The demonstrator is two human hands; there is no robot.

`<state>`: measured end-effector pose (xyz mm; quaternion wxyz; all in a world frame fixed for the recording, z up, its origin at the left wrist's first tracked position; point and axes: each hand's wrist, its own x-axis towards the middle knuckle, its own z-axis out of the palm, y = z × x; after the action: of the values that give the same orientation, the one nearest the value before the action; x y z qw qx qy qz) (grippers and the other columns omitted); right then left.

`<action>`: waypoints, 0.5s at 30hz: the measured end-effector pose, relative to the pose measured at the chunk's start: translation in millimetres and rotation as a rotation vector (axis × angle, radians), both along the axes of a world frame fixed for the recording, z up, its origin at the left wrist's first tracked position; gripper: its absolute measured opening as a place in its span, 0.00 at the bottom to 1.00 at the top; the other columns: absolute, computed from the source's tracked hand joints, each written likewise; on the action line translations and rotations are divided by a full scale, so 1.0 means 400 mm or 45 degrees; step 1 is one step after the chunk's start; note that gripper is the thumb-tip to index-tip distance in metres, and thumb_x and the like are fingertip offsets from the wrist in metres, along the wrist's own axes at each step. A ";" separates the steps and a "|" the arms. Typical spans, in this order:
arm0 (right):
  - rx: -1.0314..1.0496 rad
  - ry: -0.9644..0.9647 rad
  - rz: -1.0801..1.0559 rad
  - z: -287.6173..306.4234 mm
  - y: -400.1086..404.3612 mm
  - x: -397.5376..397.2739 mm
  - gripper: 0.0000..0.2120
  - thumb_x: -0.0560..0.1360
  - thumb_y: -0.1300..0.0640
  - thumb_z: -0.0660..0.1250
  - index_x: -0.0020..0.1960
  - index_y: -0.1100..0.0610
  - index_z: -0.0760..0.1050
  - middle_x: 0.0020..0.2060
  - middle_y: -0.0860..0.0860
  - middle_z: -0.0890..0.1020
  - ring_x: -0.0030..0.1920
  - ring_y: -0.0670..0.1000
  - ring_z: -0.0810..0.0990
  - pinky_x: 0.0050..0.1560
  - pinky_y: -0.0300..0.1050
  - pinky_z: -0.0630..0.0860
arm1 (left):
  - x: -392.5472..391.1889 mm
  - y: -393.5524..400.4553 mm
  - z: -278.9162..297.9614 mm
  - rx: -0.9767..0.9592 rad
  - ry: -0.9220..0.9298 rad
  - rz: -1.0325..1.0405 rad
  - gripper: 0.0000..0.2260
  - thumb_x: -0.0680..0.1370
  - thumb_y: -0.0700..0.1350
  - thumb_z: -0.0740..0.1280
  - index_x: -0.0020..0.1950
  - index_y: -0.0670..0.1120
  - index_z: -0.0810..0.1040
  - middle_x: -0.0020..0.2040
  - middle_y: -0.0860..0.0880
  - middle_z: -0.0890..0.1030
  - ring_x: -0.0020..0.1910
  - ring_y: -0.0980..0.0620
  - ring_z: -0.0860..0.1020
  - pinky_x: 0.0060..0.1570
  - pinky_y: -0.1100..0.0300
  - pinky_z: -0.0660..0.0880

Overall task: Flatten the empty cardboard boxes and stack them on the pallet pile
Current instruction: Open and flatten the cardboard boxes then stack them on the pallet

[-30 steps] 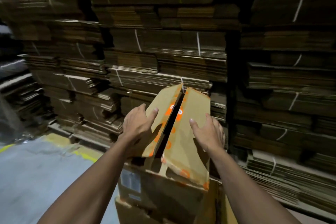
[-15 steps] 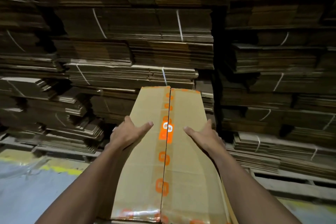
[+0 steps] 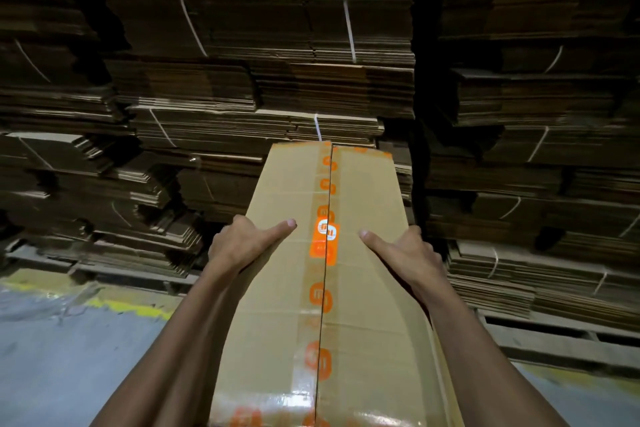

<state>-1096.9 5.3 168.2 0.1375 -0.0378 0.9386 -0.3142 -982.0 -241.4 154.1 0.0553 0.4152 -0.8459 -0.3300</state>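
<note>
Looking down from your head camera, you held the cardboard box (image 3: 363, 288) out in front of you, its two top flaps lying closed along a seam of orange-printed tape (image 3: 323, 298). Your left hand (image 3: 242, 246) gripped its left edge and your right hand (image 3: 405, 253) its right edge, thumbs on top, fingers wrapped over the sides. Strapped stacks of flattened cardboard (image 3: 263, 80) on pallets (image 3: 554, 336) rose just beyond it.

Fingers of both hands behind the cardboard box (image 3: 363, 288) edges; its near end off-frame.
</note>
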 end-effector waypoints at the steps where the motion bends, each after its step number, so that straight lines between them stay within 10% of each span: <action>1: -0.018 0.018 0.007 0.010 0.006 0.008 0.47 0.65 0.24 0.66 0.71 0.56 0.64 0.66 0.58 0.75 0.67 0.63 0.71 0.64 0.58 0.71 | 0.012 0.005 0.011 -0.031 0.016 0.013 0.51 0.58 0.82 0.62 0.63 0.41 0.75 0.60 0.41 0.80 0.58 0.38 0.77 0.56 0.48 0.75; 15: -0.380 0.243 0.456 0.170 0.148 0.144 0.43 0.64 0.23 0.67 0.68 0.49 0.64 0.61 0.54 0.77 0.63 0.62 0.73 0.62 0.57 0.71 | 0.335 0.274 0.208 -0.365 0.278 0.559 0.52 0.52 0.84 0.60 0.62 0.49 0.78 0.57 0.44 0.82 0.58 0.38 0.78 0.56 0.46 0.76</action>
<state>-1039.4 64.4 236.3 0.0947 -0.2529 0.8688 -0.4151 -848.1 -131.9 237.4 0.2744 0.5384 -0.7629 -0.2300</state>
